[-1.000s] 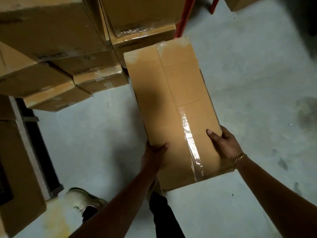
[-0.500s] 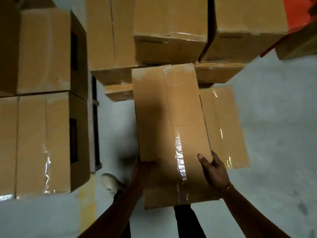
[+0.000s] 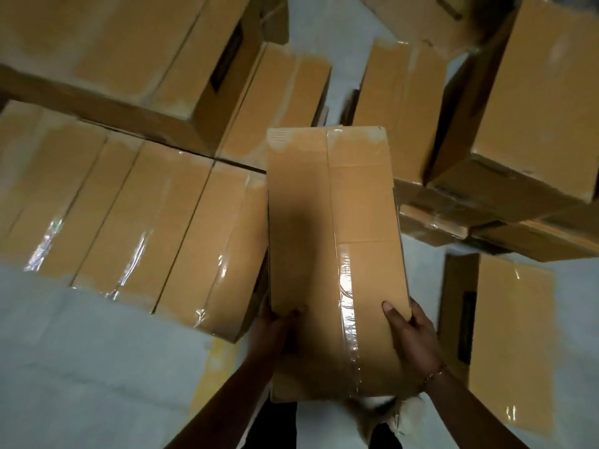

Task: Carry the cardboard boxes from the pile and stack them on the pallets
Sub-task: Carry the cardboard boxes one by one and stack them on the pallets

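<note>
**Head view, looking down.** A pale grey concrete floor filled the gaps between the loads; a row of brown tape-sealed cardboard boxes lay packed side by side from 8 to 10 o'clock, with a larger brown carton at 11 o'clock; a tilted heap of brown cartons rose from 1 to 3 o'clock; no pallet could be made out beneath any of them.

The long brown rectangular cardboard box being carried sat at centre, clear of the floor; its far end pointed to 12 o'clock, and its left edge ran just beside the row. A single brown carton lay on the floor at 4 o'clock, near the person's legs.

The left hand clamped the box's near left edge, thumb hooked over the top, fingers hidden beneath; the right hand clamped the near right edge, thumb flat on top, fingers curled round the side. A glossy strip of clear tape ran between the thumbs; a thin bracelet circled the right wrist.

**Likely hazards:**
- Both holds sat at the near end, so the unsupported far end could dip and lever the box free.
- The far end could catch on the row or the heap and dislodge a carton.
- A foot could strike the floor carton, which the load partly hid from view.
</note>
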Demonstrator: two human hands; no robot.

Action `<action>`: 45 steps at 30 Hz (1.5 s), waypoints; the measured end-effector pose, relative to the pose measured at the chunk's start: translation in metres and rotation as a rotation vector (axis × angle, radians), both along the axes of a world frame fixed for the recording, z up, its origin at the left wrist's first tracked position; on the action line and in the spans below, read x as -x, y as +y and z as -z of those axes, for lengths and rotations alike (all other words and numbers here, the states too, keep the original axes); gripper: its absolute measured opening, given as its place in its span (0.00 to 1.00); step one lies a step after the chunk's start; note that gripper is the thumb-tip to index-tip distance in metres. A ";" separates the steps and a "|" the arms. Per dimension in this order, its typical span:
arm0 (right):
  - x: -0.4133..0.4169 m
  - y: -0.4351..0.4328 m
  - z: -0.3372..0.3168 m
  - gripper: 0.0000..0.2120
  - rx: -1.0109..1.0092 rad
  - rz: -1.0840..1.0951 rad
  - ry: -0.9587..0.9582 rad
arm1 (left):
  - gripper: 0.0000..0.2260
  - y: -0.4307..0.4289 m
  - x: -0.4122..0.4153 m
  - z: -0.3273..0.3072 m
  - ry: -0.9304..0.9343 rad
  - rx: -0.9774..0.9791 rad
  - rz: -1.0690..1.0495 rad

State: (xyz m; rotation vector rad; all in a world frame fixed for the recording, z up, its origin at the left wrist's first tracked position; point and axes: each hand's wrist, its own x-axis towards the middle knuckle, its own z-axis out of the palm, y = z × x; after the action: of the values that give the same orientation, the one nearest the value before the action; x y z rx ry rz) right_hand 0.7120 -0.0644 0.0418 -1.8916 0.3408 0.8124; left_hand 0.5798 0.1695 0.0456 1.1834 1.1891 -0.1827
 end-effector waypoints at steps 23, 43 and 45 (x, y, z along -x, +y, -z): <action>-0.165 0.274 0.040 0.30 -0.108 0.133 0.037 | 0.33 0.297 -0.188 0.033 0.018 -0.184 0.127; -0.223 0.364 0.102 0.24 -0.068 0.158 0.051 | 0.39 0.390 -0.231 0.096 0.042 -0.145 0.161; -0.219 0.366 0.097 0.24 -0.041 0.127 0.066 | 0.37 0.390 -0.216 0.094 0.048 -0.101 0.171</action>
State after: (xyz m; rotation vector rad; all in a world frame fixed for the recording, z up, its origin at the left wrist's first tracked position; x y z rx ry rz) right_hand 0.9313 0.3013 -0.0556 -1.7885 0.4764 0.7921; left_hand 0.7959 0.5590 -0.0483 1.3772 1.1498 -0.2844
